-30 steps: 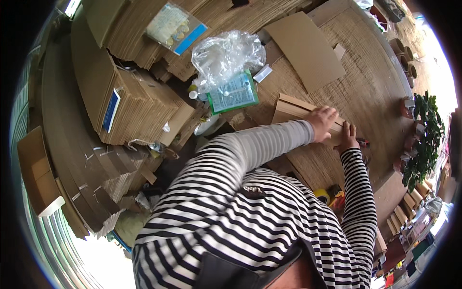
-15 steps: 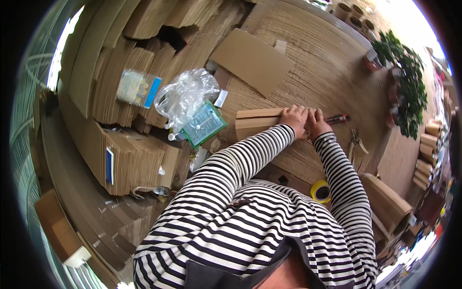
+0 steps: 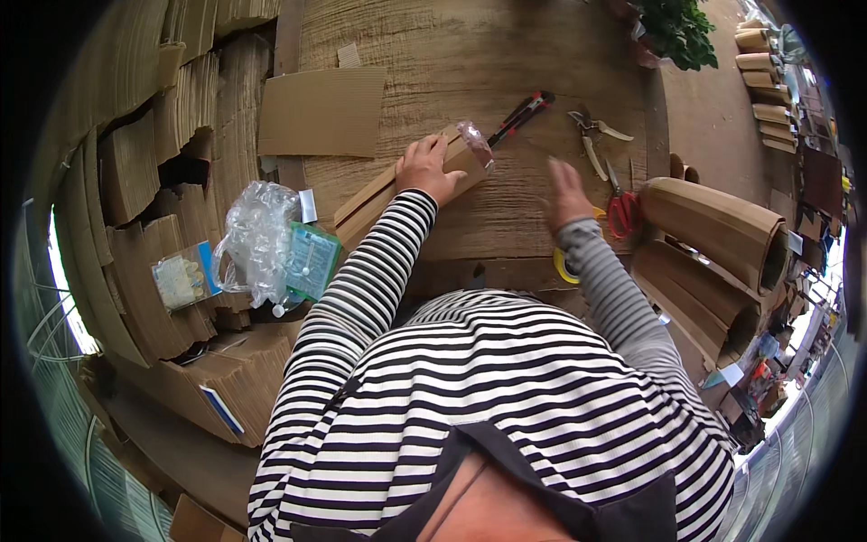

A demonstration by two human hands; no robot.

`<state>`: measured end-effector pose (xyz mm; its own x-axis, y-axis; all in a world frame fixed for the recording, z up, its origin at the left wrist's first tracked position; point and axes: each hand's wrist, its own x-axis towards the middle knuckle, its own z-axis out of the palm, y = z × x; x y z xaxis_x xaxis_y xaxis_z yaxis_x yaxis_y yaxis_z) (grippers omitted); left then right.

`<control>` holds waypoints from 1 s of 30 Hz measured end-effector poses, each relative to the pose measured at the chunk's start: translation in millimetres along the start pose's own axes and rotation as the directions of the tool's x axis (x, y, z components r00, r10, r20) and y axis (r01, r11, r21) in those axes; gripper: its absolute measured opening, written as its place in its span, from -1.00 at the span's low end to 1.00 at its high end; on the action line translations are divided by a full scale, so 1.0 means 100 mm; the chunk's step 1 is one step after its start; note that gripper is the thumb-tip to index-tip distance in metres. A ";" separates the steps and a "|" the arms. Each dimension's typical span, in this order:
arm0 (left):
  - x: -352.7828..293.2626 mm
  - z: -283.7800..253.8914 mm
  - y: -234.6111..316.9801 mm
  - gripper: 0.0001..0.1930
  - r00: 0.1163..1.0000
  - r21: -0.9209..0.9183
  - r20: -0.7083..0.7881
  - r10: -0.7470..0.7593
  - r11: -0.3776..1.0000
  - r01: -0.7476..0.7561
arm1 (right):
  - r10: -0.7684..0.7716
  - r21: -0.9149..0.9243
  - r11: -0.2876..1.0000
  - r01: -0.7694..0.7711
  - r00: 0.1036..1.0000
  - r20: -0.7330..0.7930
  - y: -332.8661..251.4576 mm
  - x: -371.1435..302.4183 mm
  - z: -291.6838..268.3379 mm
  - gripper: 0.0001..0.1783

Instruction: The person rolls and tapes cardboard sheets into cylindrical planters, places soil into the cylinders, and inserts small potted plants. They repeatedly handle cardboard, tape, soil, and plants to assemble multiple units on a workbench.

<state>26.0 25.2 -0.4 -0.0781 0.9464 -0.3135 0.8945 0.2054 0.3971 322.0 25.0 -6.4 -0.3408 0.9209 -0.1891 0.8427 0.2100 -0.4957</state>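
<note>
My left hand [image 3: 430, 172] lies over a long folded cardboard piece [image 3: 370, 200], fingers on its far side and thumb on the near side. Shiny, pinkish clear plastic [image 3: 473, 143] covers the piece's right end. Just beyond that end is a red-and-black utility knife [image 3: 522, 117]. Held apart from the cardboard, my right hand [image 3: 567, 191] is raised with fingers stretched out, slightly smeared by motion, and nothing shows in it. A yellow tape roll [image 3: 564, 267] sits partly hidden beside my right wrist. Red-handled scissors [image 3: 621, 210] lie to the right of that hand.
Pruning shears [image 3: 594, 140] rest on the wooden table [image 3: 433, 54]. A flat cardboard sheet [image 3: 322, 113] lies farther left. Cardboard stacks [image 3: 144, 167], a clear plastic bag [image 3: 259, 239] and a green packet [image 3: 312, 260] fill the left. Brown rolls [image 3: 709, 226] and a leafy plant [image 3: 677, 32] stand right.
My right hand has come off the cardboard and moved right, toward the scissors. My left hand stays on the piece, now tilted with its plastic-covered end showing. The view has turned.
</note>
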 end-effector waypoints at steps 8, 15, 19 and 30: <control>0.06 0.14 -0.11 -0.21 0.998 0.016 -0.043 0.045 0.999 -0.044 | 0.474 -0.247 0.833 -0.496 0.868 -0.146 1.06 -1.26 -0.14 -0.03; 0.06 0.07 -0.01 -0.22 0.999 0.011 0.001 0.039 0.999 -0.039 | 0.740 -0.157 0.669 -0.726 0.632 0.229 1.30 -1.09 0.17 -0.17; 0.05 -0.02 0.01 -0.24 0.998 0.000 0.057 0.002 1.000 -0.002 | 0.632 -0.103 0.767 -0.633 0.717 0.295 1.21 -0.95 0.02 -0.37; -0.22 0.25 0.02 -0.29 0.973 -0.061 -0.171 0.153 0.984 -0.166 | -0.084 0.903 0.265 -0.339 0.925 0.372 -0.06 0.19 -0.60 -0.15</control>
<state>40.6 -1.4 -13.7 -0.0140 0.9952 -0.0969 0.8667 0.0604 0.4952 335.4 60.8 44.2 -0.5411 0.7117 -0.4480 -0.0376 -0.5527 -0.8325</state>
